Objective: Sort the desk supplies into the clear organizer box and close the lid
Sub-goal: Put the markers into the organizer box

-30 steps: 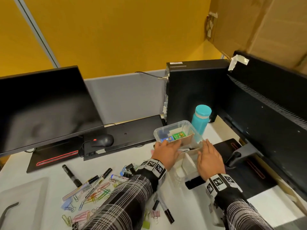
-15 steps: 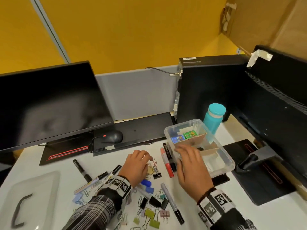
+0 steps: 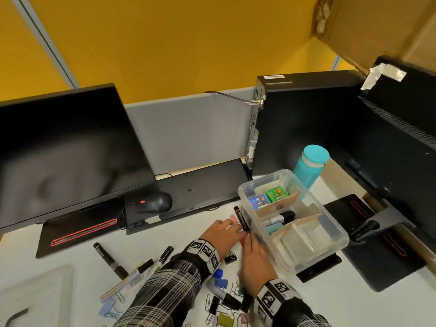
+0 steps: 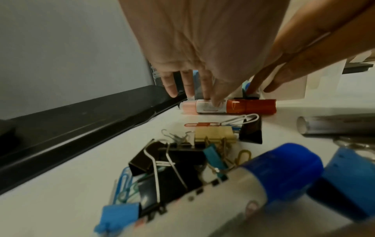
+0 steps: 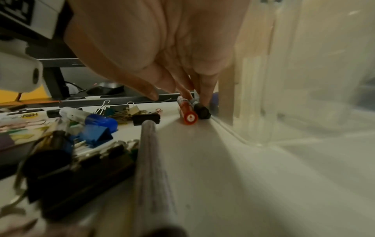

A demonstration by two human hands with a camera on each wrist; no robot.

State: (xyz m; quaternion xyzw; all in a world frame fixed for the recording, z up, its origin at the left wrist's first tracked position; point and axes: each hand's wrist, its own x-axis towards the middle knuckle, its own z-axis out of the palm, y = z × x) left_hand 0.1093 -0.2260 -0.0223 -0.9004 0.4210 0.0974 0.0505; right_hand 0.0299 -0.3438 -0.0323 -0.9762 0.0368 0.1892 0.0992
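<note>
The clear organizer box point(image 3: 335, 228) stands open on the white desk, with cardboard dividers, a green point(image 3: 276, 193) and a blue point(image 3: 258, 201) small box at the far end and markers point(image 3: 280, 218) in the middle part. A red marker point(image 4: 239, 107) point(image 5: 187, 112) and a black marker point(image 3: 241, 218) point(image 5: 201, 110) lie on the desk along the box's left wall. My left hand point(image 3: 232, 226) point(image 4: 202, 96) reaches over with straight fingers, its thumb and a finger touching the red marker. My right hand point(image 3: 250, 237) point(image 5: 182, 94) sets its fingertips on both markers, thumb apart.
Binder clips and paper clips point(image 3: 224, 303) point(image 4: 182, 154) lie heaped near my wrists, more markers point(image 3: 109, 260) to the left. The box's lid point(image 3: 35, 291) rests at the lower left. A teal bottle point(image 3: 310, 166), mouse point(image 3: 157, 201) and monitors crowd the back.
My left hand has left the clip pile and moved right to the markers beside the box. My right hand has come down off the box's edge onto the same markers.
</note>
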